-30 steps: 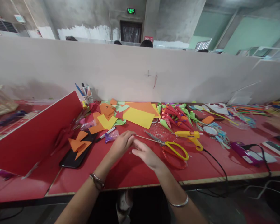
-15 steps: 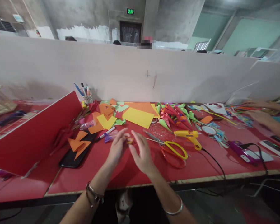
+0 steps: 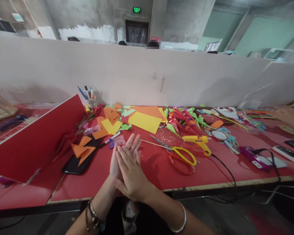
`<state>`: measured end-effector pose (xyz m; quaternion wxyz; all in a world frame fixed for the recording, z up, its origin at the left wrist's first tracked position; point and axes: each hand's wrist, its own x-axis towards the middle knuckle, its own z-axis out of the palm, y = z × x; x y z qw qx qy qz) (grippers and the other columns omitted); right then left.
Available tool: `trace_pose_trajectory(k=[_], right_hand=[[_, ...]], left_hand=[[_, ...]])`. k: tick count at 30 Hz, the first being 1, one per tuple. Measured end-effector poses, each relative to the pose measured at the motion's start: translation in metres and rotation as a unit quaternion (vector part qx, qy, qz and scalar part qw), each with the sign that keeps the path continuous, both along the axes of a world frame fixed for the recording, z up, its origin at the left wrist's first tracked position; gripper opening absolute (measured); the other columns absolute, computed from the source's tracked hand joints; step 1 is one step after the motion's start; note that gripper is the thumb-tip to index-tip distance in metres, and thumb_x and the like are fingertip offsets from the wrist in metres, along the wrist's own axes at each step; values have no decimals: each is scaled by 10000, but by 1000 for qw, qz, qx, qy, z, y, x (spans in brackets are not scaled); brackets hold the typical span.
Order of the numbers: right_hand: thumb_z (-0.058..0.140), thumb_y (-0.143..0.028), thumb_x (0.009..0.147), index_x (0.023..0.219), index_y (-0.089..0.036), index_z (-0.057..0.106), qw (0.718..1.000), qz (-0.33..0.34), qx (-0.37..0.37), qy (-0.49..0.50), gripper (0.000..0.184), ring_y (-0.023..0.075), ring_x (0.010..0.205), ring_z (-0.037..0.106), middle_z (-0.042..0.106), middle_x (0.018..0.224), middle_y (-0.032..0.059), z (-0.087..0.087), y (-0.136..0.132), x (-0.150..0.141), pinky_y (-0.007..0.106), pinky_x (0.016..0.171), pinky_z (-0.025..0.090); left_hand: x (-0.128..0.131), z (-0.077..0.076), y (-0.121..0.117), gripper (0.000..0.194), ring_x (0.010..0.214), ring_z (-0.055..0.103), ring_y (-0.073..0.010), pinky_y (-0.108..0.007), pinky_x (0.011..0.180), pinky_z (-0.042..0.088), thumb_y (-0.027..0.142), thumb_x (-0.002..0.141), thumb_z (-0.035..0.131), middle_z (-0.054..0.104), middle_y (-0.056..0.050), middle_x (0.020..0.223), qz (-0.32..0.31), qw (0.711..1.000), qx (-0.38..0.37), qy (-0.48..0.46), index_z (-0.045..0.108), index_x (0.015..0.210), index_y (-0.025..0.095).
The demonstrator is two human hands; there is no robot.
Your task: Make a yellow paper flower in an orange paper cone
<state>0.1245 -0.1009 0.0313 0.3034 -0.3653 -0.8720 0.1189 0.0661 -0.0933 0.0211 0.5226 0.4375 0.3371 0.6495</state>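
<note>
Near the table's front edge, my right hand (image 3: 133,176) lies palm-down across the palm of my left hand (image 3: 115,163), both with fingers stretched out. Whether anything is between the palms is hidden. Just beyond my fingertips is a small purple plastic packet (image 3: 117,141), with a white marker (image 3: 112,138) next to it. To the right of my hands lie scissors (image 3: 183,156) with yellow and red handles and a thin stick (image 3: 153,143) reaching under or beside the blades. A yellow glue gun (image 3: 197,141) rests farther right, its cord running off the edge.
A black phone (image 3: 78,163) under orange scraps lies left, beside an upright red board (image 3: 39,140). Coloured paper sheets (image 3: 144,121), small paper cones (image 3: 181,119) and a pen cup (image 3: 91,101) stand at the back. A purple power strip (image 3: 256,159) and another person's hand (image 3: 287,115) are at right.
My hands have come together, palm against palm, and closer to me. The small orange-yellow item seen between them is no longer visible. The other person's hand at right has drawn back rightward.
</note>
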Motion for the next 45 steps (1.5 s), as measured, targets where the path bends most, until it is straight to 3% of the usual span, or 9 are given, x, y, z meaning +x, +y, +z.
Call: trace_pose_trajectory(k=[1, 2, 7, 17, 26, 33, 38, 41, 45], right_hand=[[402, -367, 822, 1371, -82, 135, 1000, -2, 1, -1, 674, 231, 1323, 85, 122, 1445, 106, 1, 0, -1, 440, 1067, 21], [390, -354, 830, 1371, -85, 138, 1000, -10, 4, 2, 655, 224, 1322, 99, 141, 1442, 103, 3, 3, 0, 437, 1070, 12], [293, -301, 877, 1367, -187, 172, 998, -56, 2, 34, 517, 175, 1309, 171, 261, 1413, 38, 8, 22, 11, 434, 1076, 6], [215, -400, 898, 1298, -280, 351, 970, -158, -10, 186, 439, 235, 1300, 154, 194, 1410, 27, -17, 18, 24, 464, 1025, 219], [246, -464, 880, 789, -221, 672, 969, -50, -32, 238, 499, 244, 1254, 227, 221, 1389, -8, -2, 6, 34, 434, 1027, 209], [254, -392, 890, 729, -192, 632, 976, -46, -23, 212, 457, 217, 1218, 281, 288, 1364, 24, -3, 12, 37, 418, 1026, 207], [365, -288, 860, 662, -194, 633, 983, -71, -23, 168, 346, 221, 1223, 288, 303, 1366, 5, 3, 12, 43, 426, 1039, 167], [397, -259, 842, 742, -211, 662, 977, -69, -37, 201, 288, 208, 1217, 316, 332, 1351, 3, 10, 9, 48, 391, 1017, 247], [428, -224, 813, 786, -249, 680, 969, -93, 41, 225, 254, 224, 1196, 353, 370, 1314, -12, 17, 4, 52, 430, 1003, 268]], left_hand=[[7, -2, -3, 761, 1332, -8, -206, -387, 1054, 216, 741, 697, 123, 52, 124, 1447, 79, 988, 42, -127, 60, 1357, 368], [10, -2, -4, 689, 1332, 11, -193, -353, 1056, 215, 701, 729, 187, 87, 152, 1438, 65, 977, 25, -203, 96, 1344, 405], [-8, 23, 3, 519, 1266, 294, -219, -369, 1046, 226, 500, 863, 234, 440, -32, 1306, -191, 907, -218, -304, 373, 1288, 236], [-12, 37, -1, 337, 782, 605, -149, -289, 796, 462, 326, 883, 309, 628, -52, 825, -151, 866, -306, -365, 586, 922, 138], [-28, 50, 7, 288, 631, 534, -102, -170, 495, 423, 295, 851, 356, 565, -33, 767, -146, 926, -249, -241, 588, 937, 147], [-19, 32, -3, 146, 767, 541, -124, -212, 749, 425, 258, 782, 500, 589, -13, 817, -132, 982, -118, 67, 602, 853, 181], [-24, 26, -6, 203, 770, 538, -156, -256, 738, 411, 296, 801, 474, 608, -34, 824, -73, 962, 2, 262, 627, 877, 186], [-34, 26, -3, 177, 710, 515, -127, -213, 669, 396, 306, 789, 505, 573, -11, 727, -32, 972, -12, 233, 630, 814, 183], [-47, 23, 2, 182, 500, 350, -56, -148, 493, 311, 314, 773, 548, 416, 55, 571, 8, 995, -91, 40, 586, 925, 221]])
